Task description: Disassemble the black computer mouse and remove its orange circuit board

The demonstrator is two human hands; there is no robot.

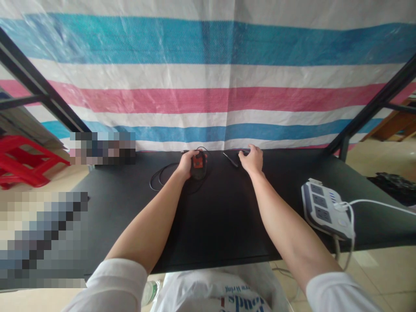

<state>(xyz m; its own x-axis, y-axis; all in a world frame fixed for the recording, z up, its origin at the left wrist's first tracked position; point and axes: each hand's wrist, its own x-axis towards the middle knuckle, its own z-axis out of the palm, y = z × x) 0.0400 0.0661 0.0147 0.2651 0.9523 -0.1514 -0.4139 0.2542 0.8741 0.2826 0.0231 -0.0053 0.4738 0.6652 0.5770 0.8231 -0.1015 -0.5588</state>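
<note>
My left hand is closed on the side and far end of a black computer mouse, which has an orange-red patch on its upward face. The mouse's thin black cable lies looped on the table to the left. Near the back edge, my right hand curls its thumb and fingers around a small dark object, mostly hidden and too dark to name. Between the hands, closer to the right one, lies a slim screwdriver with a dark handle and its shaft pointing away to the left.
The black table backs onto a striped plastic sheet. On its right side sits a white power strip with cables plugged in. Blurred-out patches cover the left side. A red stool stands beyond the left end.
</note>
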